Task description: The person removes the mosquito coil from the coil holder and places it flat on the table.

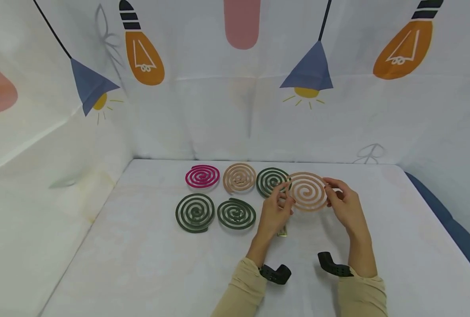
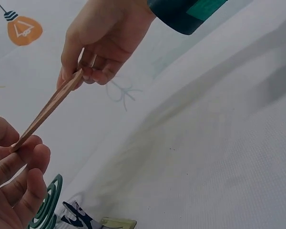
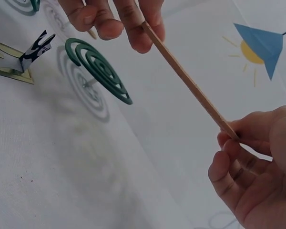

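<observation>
A tan mosquito coil point(image 1: 307, 192) is held up above the white table between both hands. My left hand point(image 1: 273, 215) pinches its left rim, and my right hand point(image 1: 347, 209) grips the right rim between thumb and fingers. Both wrist views show this coil point(image 2: 47, 109) nearly edge-on, as a thin slanted strip. Just behind the left fingers is a green coil point(image 1: 267, 175), partly covered; in the right wrist view that green coil point(image 3: 101, 69) appears raised above its shadow. Below the left hand, a small printed packet with a yellow-green edge point(image 1: 282, 232) is mostly hidden.
To the left, a pink coil point(image 1: 197, 177) and another tan coil point(image 1: 239, 177) stand in the back row. Two green coils, one at left point(image 1: 195, 212) and one beside it point(image 1: 236, 213), are in front. A printed cloth wall point(image 1: 211, 114) rises behind the table.
</observation>
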Demonstrator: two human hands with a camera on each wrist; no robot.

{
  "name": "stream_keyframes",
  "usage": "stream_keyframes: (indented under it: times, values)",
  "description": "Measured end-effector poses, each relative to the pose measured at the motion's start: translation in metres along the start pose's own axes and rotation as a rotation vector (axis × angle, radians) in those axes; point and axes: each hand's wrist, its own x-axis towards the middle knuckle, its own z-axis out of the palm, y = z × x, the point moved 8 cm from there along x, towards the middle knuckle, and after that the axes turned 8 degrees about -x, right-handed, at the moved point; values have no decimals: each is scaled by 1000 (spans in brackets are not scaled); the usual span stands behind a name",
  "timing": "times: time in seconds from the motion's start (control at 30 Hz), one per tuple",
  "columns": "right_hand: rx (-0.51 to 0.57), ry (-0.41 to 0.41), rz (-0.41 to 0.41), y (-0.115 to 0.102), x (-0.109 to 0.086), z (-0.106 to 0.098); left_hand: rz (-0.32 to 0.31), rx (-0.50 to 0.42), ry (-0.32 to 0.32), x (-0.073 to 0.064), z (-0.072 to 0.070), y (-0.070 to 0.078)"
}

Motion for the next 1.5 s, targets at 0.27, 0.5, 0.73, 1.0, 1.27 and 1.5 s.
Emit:
stream_keyframes:
  times: [0.27, 0.5, 0.73, 1.0, 1.27, 1.5]
  values:
    - [-13, 25, 30, 9, -3, -7, -29, -7, -28, 0, 12, 1]
    - [-24, 16, 60, 14, -2, -11, -24, 20, -28, 3, 17, 1]
    - [-42, 25, 89, 23, -1, -15, -6, 65, -49, 5, 24, 1]
    - [-47, 27, 105, 29, -3, -18, 10, 92, -85, 6, 31, 1]
    - [-82, 21, 120, 32, -4, -20, 32, 143, -90, 9, 37, -6]
    - [-120, 8, 142, 41, -9, -22, 28, 210, -106, 3, 45, -8]
